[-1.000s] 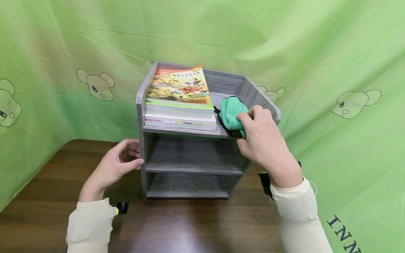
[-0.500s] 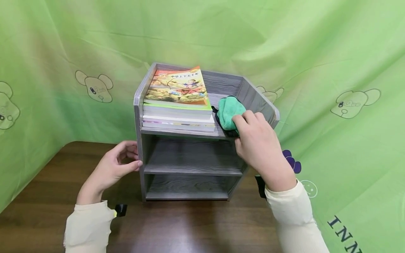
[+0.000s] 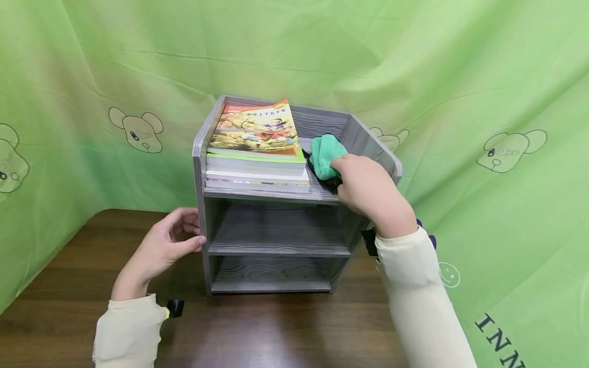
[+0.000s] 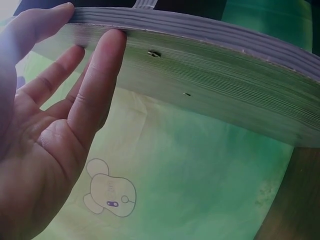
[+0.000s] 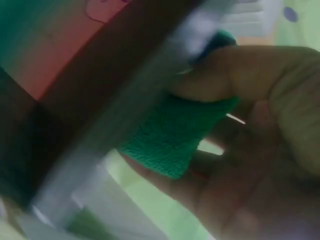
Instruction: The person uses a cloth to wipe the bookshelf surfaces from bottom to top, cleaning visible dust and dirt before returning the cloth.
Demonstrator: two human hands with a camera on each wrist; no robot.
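Observation:
My right hand (image 3: 370, 189) pinches a folded green cloth (image 3: 325, 154) on the top level of a grey wood-grain shelf unit (image 3: 280, 251). Black material shows under and around the cloth. In the right wrist view, the thumb lies over the fluffy cloth (image 5: 172, 132), with fingers beneath it. My left hand (image 3: 165, 240) touches the unit's left side near its front edge. Seen from the left wrist, its fingertips meet the side panel (image 4: 200, 65), and the fingers are fairly straight. Left of the cloth lies a stack of books (image 3: 257, 135), a colourful illustrated cover uppermost.
Below the top level are two lower compartments with bare boards. The unit stands on a brown wooden table (image 3: 257, 327). A green curtain (image 3: 294, 56) with printed animal heads hangs behind and at both sides. A raised side panel (image 3: 375, 145) borders the top level's right.
My right hand has moved the cloth slightly back and left across the top level, and the wrist is raised. The left hand stays against the unit's side. The books keep their place.

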